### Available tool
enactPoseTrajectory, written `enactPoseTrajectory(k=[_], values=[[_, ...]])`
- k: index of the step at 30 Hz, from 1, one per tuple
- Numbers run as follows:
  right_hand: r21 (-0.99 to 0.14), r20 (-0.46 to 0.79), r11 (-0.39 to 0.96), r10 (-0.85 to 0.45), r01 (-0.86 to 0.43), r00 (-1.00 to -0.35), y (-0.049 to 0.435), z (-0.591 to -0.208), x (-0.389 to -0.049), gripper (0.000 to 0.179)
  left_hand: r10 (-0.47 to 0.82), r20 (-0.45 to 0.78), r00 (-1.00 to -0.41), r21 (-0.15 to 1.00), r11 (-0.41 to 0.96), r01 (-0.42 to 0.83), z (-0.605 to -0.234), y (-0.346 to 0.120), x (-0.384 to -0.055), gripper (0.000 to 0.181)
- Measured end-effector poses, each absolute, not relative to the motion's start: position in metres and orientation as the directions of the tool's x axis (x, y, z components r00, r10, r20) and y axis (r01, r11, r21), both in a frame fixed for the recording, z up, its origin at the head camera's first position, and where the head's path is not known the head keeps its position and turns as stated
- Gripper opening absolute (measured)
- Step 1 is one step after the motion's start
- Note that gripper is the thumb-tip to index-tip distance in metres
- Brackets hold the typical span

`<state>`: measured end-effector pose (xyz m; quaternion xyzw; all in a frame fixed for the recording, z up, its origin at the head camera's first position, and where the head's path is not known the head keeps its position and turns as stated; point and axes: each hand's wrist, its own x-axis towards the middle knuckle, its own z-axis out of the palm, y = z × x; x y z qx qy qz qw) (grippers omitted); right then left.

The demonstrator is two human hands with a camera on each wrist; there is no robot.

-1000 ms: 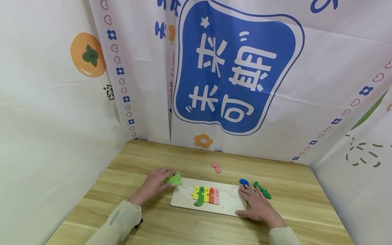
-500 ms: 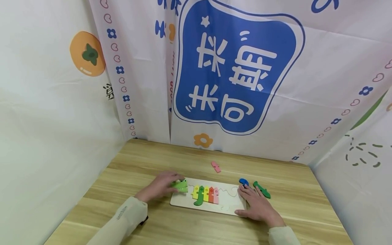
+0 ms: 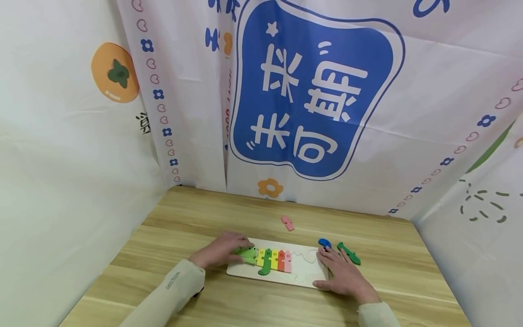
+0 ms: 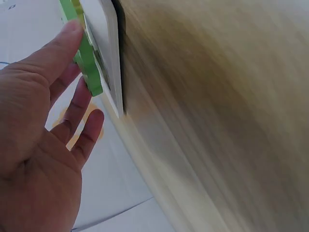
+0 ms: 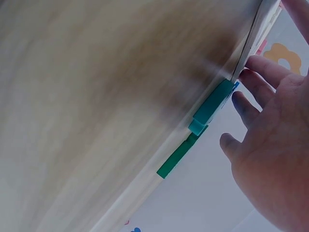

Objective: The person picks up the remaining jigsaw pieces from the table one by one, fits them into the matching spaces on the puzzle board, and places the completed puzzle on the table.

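Note:
My left hand (image 3: 222,249) pinches a green crocodile-head puzzle piece (image 3: 248,255) over the left end of a pale wooden puzzle board (image 3: 302,274). In the left wrist view, the thumb presses one face of this head piece (image 4: 88,65), close above the board's corner. Its right edge meets a row of body pieces (image 3: 274,259) in yellow, green, red and pink. A green leg-like part sticks down from that row. My right hand (image 3: 343,274) rests on the board's right end, fingers spread, as the right wrist view also shows.
Beyond the board lies a loose pink piece (image 3: 288,223). A blue piece (image 3: 324,243) and a green piece (image 3: 349,253) lie by my right fingertips. Printed cloth (image 3: 196,136) hangs behind the wooden table (image 3: 229,206) and along its sides.
My left hand has moved right with the crocodile head, from the board's left edge up to the row of body pieces. My right hand has stayed in place.

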<state>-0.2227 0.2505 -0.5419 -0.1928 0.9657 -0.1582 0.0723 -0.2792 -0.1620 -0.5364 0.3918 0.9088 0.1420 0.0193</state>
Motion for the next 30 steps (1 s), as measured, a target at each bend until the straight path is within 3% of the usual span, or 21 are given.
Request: enactPoseTrajectory(k=[6, 30], values=[[-0.347, -0.08, 0.871, -0.397, -0.348, -0.914, 0.2505, -0.5433, -0.2226, 0.095, 0.718, 0.017, -0.696, 0.292, 0.662, 0.69, -0.5339, -0.1577, -0.2802, 0.049], [-0.337, -0.069, 0.871, -0.402, -0.358, -0.913, 0.2504, -0.5423, -0.2225, 0.094, 0.755, -0.011, -0.656, 0.246, 0.638, 0.73, -0.5333, -0.1564, -0.2845, 0.049]])
